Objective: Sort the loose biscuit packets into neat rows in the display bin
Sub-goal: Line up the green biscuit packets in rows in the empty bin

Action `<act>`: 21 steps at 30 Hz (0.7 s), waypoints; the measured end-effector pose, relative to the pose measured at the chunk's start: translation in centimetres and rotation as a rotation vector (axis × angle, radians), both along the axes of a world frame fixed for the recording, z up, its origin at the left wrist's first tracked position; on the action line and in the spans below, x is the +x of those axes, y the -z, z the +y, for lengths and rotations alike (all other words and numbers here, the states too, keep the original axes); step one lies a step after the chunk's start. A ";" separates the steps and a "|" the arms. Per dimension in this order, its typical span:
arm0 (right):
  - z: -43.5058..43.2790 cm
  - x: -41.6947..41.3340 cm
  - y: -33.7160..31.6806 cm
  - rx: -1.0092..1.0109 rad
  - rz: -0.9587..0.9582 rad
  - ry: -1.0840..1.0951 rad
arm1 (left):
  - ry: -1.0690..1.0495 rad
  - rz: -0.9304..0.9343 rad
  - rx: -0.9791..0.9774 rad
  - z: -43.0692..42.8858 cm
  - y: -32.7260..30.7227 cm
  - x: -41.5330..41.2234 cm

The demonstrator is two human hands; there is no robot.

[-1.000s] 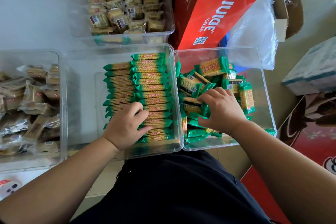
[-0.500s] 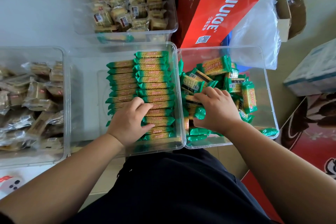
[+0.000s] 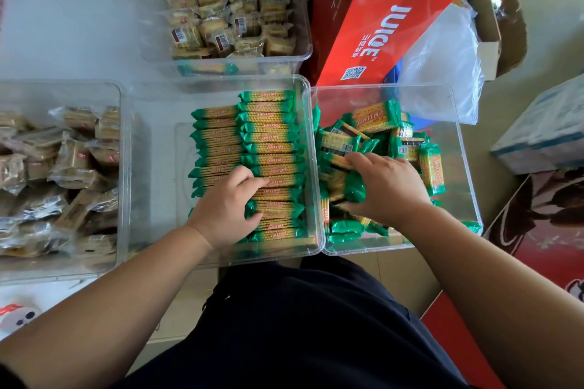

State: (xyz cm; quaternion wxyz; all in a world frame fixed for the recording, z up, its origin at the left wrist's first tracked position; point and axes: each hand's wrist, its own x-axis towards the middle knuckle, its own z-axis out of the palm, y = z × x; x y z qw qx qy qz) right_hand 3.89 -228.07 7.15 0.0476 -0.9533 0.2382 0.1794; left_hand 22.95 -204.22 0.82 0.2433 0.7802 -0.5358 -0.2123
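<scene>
Your left hand (image 3: 226, 208) is gripping the rows (image 3: 271, 136) to steady them; your right hand (image 3: 387, 188) is grasping a loose packet (image 3: 355, 189) to add.

To your left, a clear tub (image 3: 124, 148) holds brown-wrapped snacks; ahead of you, a second tub (image 3: 307, 49) holds beige packets. On your far right lie a red juice carton (image 3: 395, 25), a plastic bag (image 3: 442, 73) and a cardboard box (image 3: 505, 19).
</scene>
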 end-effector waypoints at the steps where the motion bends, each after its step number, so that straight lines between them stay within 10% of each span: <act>1: -0.4 -0.1 -0.9 0.022 -0.008 0.032 | 0.000 0.011 -0.010 0.1 -0.1 0.0; 10: 0.0 -1.2 -6.5 0.152 -0.511 0.246 | -0.074 -0.075 0.052 0.0 -0.7 -0.4; 21: 7.9 2.7 0.1 0.317 -0.366 -0.182 | -0.351 0.697 0.291 1.5 -1.0 0.7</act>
